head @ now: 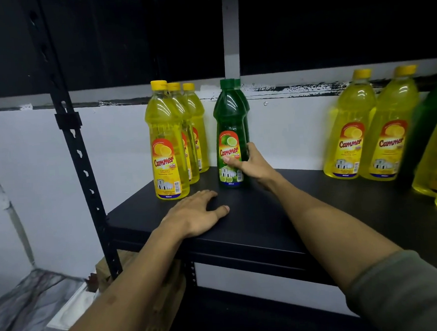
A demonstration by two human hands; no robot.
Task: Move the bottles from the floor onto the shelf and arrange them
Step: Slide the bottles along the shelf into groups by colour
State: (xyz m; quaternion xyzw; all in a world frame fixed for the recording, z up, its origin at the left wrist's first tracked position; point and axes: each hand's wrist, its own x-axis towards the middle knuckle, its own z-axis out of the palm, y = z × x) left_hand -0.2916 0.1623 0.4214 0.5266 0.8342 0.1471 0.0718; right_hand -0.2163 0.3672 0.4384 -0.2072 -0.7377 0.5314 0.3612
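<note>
Black metal rack, flat black shelf board (266, 213) at about waist level, slotted black upright post (80, 158) at its left corner. White wall behind, dark band above.

Bottles on the shelf, grouped by colour. Far right: a cluster of tall clear plastic bottles of yellow liquid (368, 130), yellow caps, red-and-yellow labels; a dark green one and more yellow ones at the frame edge are blurred. Left of centre: three matching yellow lemon bottles (167, 143) in a front-to-back file, labels forward. Just right of that file, a small gap between, a dark green plastic bottle with a green cap and lime label (229, 129) stands upright, a second green bottle (244, 105) touching behind it, mostly hidden. All bottles look full, caps on.

Right hand (250, 163): wrapped around the lower body of the front green bottle, thumb across the label, fingers round the far side. Base is on the board. Likely squaring it into a green file beside the yellow one, label out.

Left hand (197, 212): empty, fingers spread, palm flat on the bare board near the front edge, probably as a brace while leaning in.

Below the shelf, brown cardboard (159, 309), contents not visible. No floor bottles in sight.
</note>
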